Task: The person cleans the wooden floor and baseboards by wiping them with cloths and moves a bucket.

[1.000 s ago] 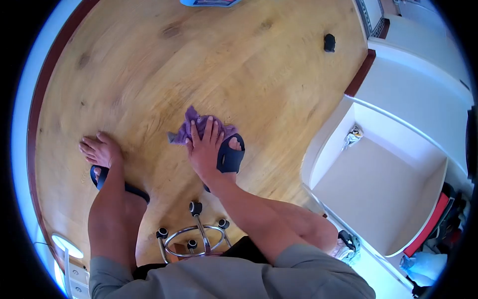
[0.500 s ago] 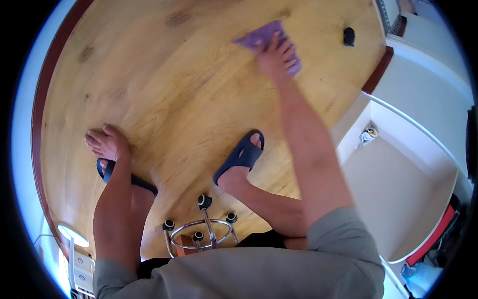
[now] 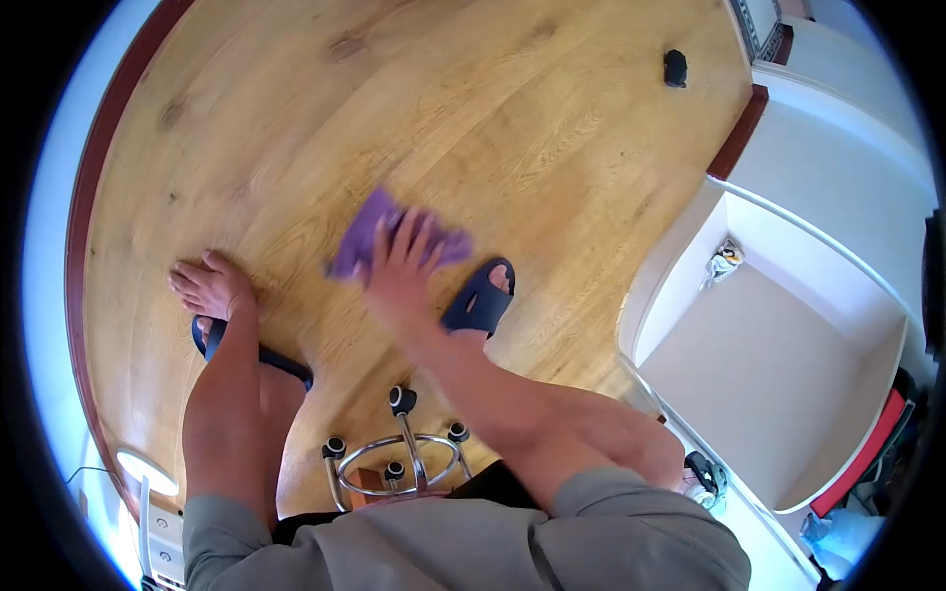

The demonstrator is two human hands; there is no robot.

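Observation:
A crumpled purple cloth lies on the wooden floor, just ahead of the blue slipper on my right foot. My right hand holds it from above, fingers laid across and into its folds. Over on the left, my left hand is open with fingers stretched out and holds nothing. It appears to lean on the floor beside the toe of the other blue slipper, though the contact under the palm is hidden.
A white open drawer holds a small patterned item in its corner. A black object lies on the floor at upper right. Beneath me are the stool's metal ring and casters. A white lamp stands lower left.
My right hand has swept the purple cloth from the upper right back toward my feet and leftward. My left hand stays almost in place.

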